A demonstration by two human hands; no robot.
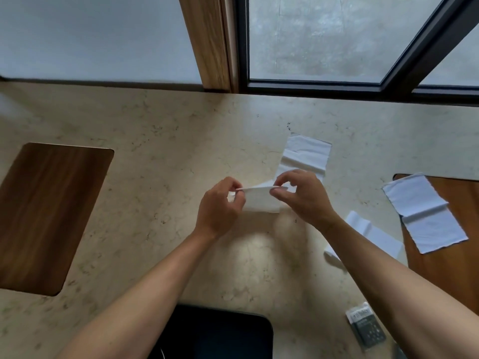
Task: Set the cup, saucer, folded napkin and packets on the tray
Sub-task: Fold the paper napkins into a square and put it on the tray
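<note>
Both hands hold a white paper napkin [260,200] just above the beige marble counter [160,141]. My left hand [220,206] pinches its left top edge, and my right hand [303,195] pinches the right top edge; the napkin hangs folded between them. A dark tray [228,332] lies at the near edge, between my forearms. One grey packet [365,329] lies on the counter at the lower right. No cup or saucer is in view.
Other white napkins lie flat: one behind my right hand [305,154], one on a wooden board [445,265] at the right [425,211], one under my right forearm [373,234]. Another wooden board [49,216] lies at the left. A window frame [311,86] borders the far edge.
</note>
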